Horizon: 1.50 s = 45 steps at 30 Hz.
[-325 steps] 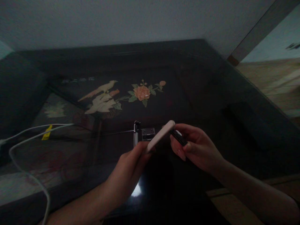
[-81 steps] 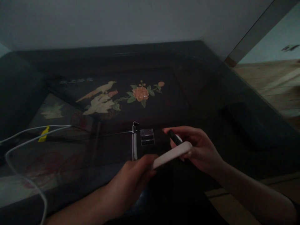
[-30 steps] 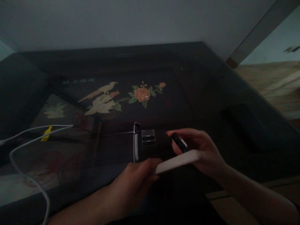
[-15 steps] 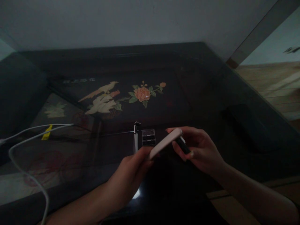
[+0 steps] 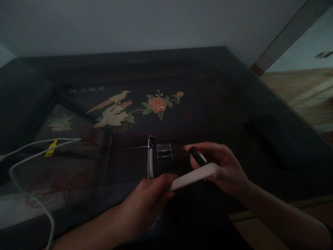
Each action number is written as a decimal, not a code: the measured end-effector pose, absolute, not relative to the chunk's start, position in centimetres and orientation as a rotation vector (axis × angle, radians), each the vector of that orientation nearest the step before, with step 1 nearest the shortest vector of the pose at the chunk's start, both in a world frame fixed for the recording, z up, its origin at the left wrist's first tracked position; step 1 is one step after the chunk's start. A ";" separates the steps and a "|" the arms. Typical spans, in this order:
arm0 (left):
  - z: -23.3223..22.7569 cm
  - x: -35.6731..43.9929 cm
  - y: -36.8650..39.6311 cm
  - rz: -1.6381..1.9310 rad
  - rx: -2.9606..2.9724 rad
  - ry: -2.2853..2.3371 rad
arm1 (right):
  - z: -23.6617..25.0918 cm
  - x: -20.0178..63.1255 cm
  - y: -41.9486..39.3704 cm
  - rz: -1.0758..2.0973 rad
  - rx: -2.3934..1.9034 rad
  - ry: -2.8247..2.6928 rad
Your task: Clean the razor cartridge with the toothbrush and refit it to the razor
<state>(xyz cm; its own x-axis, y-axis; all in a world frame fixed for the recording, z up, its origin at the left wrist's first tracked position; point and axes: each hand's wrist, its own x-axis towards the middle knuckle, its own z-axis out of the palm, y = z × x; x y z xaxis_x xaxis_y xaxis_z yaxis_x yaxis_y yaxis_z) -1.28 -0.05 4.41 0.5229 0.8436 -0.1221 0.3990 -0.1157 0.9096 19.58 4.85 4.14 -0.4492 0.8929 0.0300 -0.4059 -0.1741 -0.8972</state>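
My left hand (image 5: 153, 194) is closed on one end of a thin, flat, pale slab (image 5: 194, 177) with rounded corners, seen nearly edge-on. Whether it is a phone cannot be told. Between the fingers of my right hand (image 5: 221, 165) is a small black piece (image 5: 197, 155) with a white part, held just behind the slab's far end. That end overlaps my right fingers. Beyond my left hand, a slim white-and-black stick (image 5: 150, 158) with a small loop on top lies on the table. Beside it is a small clear case (image 5: 164, 152) with dark pieces inside.
A dark, glossy table (image 5: 221, 97) carries a bird-and-flower picture (image 5: 157, 105). White cables (image 5: 31, 198) with a yellow tag (image 5: 51, 148) run along the left. A black, oblong object (image 5: 273, 140) lies at the right. A pale wall (image 5: 125, 24) stands behind.
The slab's far end has swung down and toward me. The black piece has moved from in front of the slab to behind it, up and left. The bright glow under my left hand has faded.
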 end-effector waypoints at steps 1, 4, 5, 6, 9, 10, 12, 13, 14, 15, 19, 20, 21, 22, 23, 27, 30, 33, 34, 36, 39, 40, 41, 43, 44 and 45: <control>4.4 -1.3 0.0 0.543 1.715 1.064 | 4.1 19.6 4.9 1.777 -0.655 -1.124; 4.4 -1.3 0.2 0.626 1.677 1.153 | 3.9 19.5 4.9 1.786 -0.616 -1.094; 4.4 -1.4 0.2 0.635 1.675 1.164 | 3.9 19.5 4.9 1.787 -0.606 -1.091; 4.4 -1.4 0.2 0.626 1.680 1.153 | 3.8 19.5 4.9 1.784 -0.601 -1.093; 4.4 -1.5 0.0 0.548 1.703 1.065 | 3.9 19.5 4.9 1.775 -0.625 -1.124; 4.3 -1.5 -0.1 0.537 1.705 1.052 | 4.0 19.5 4.9 1.773 -0.636 -1.130; 4.2 -1.4 -0.2 0.560 1.692 1.080 | 4.1 19.6 4.9 1.779 -0.653 -1.128; 4.2 -1.3 -0.2 0.583 1.680 1.115 | 4.1 19.6 4.8 1.783 -0.655 -1.119; 4.1 -1.3 -0.1 0.607 1.669 1.153 | 4.1 19.6 4.8 1.788 -0.653 -1.107; 4.1 -1.3 -0.1 0.620 1.660 1.180 | 4.1 19.6 4.9 1.794 -0.650 -1.100; 4.2 -1.3 -0.1 0.593 1.666 1.128 | 4.0 19.6 4.9 1.778 -0.625 -1.126; 4.2 -1.3 0.0 0.577 1.670 1.106 | 4.0 19.6 4.9 1.768 -0.626 -1.135; 4.3 -1.3 0.0 0.574 1.670 1.105 | 4.0 19.5 4.9 1.765 -0.636 -1.135; 4.3 -1.2 0.1 0.584 1.665 1.124 | 4.0 19.5 4.9 1.768 -0.645 -1.125; 4.4 -1.2 0.1 0.603 1.658 1.153 | 4.0 19.5 4.9 1.773 -0.648 -1.109; 4.3 -1.2 0.2 0.656 1.662 1.175 | 4.1 19.4 4.9 1.776 -0.636 -1.086; 4.2 -1.3 0.0 0.589 1.705 1.078 | 4.2 19.5 4.9 1.764 -0.686 -1.113; 4.2 -1.3 -0.1 0.606 1.689 1.121 | 4.2 19.6 4.9 1.774 -0.712 -1.100; 4.2 -1.2 -0.1 0.631 1.679 1.160 | 4.2 19.6 4.9 1.781 -0.711 -1.092; 4.2 -1.1 -0.1 0.665 1.674 1.197 | 4.2 19.6 4.9 1.782 -0.702 -1.089; 4.2 -1.0 -0.1 0.608 1.692 1.133 | 4.1 19.6 4.9 1.765 -0.693 -1.115; 4.3 -1.0 -0.1 0.590 1.693 1.117 | 4.0 19.6 5.0 1.762 -0.693 -1.120; 4.3 -1.0 -0.1 0.583 1.687 1.121 | 3.9 19.5 5.0 1.762 -0.695 -1.122; 4.3 -1.1 -0.1 0.617 1.659 1.184 | 3.8 19.5 5.0 1.769 -0.678 -1.110; 4.3 -1.1 -0.1 0.639 1.645 1.217 | 3.8 19.5 5.0 1.776 -0.662 -1.102; 4.3 -1.1 -0.1 0.648 1.638 1.233 | 3.8 19.5 5.0 1.783 -0.651 -1.098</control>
<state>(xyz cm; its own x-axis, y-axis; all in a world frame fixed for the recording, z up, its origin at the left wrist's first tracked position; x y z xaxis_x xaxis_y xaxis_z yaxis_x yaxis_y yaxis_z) -1.08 -0.09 4.28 0.3507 0.9281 -0.1248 0.4238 -0.0384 0.9050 19.53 4.98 3.81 -0.4431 0.8961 0.0249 -0.4259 -0.1859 -0.8855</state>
